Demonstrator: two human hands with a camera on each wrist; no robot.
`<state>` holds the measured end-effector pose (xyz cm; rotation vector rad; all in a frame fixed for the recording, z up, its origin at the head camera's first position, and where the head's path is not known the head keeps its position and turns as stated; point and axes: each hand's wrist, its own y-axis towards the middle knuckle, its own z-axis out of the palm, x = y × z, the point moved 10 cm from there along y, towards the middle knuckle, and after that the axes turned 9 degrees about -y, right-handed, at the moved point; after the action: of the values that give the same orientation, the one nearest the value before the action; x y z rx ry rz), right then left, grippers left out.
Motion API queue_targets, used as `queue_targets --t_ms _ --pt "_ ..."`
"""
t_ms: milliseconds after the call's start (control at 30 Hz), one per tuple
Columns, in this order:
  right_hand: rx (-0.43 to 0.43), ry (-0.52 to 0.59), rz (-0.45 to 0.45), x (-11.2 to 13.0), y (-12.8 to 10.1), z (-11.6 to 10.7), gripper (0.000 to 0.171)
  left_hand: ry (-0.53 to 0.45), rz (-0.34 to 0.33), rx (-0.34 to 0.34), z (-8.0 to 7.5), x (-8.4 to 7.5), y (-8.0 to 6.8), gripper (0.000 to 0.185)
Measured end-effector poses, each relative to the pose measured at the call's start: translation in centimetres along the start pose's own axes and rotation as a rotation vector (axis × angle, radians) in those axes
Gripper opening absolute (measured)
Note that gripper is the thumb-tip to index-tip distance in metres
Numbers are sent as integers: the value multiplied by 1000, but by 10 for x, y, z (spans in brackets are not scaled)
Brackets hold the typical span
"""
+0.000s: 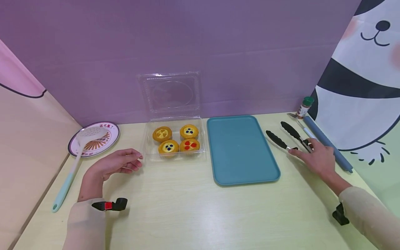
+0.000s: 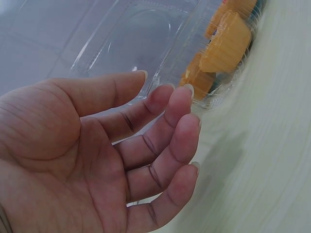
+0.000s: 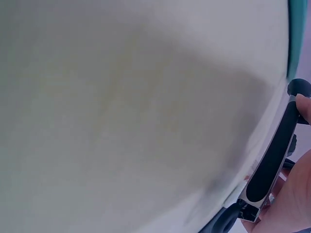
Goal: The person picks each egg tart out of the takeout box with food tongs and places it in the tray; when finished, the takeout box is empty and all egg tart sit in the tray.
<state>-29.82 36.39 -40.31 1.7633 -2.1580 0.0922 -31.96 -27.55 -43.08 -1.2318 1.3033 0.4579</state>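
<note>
Head view: left hand [image 1: 117, 162], grip slack and empty, just beside clear clamshell box [image 1: 170, 93]; careless nudge could jostle four tarts [image 1: 168, 147] inside. Teal tray [image 1: 243, 150] right of box; sweeping tongs [image 1: 292, 131] left too low might clip its rim. Tongs right of tray, in pinching grip of right hand [image 1: 318, 158]; far ends spread apart, loose pinch could let them twist. Look: black ends, bright metal shafts.

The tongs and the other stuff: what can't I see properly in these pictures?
Tongs: head view, the right grip hides part.
Tray: right wrist view, cut off by the top edge.
Tarts: left wrist view, one is cut off by the top edge.
Plate: head view, the turner covers some.
Jar: head view, label too small to read.
</note>
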Motion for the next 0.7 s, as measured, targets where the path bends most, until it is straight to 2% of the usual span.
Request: queue_targets --t_ms 267,467,700 --pt "-34 24 -58 20 4 -25 87 -2 -4 0 -1 1 0 44" --pt "6 96 -37 38 8 -38 87 -2 -1 -3 -1 0 0 44" --pt "9 195 -22 60 8 -50 90 -12 -1 -3 0 1 0 43"
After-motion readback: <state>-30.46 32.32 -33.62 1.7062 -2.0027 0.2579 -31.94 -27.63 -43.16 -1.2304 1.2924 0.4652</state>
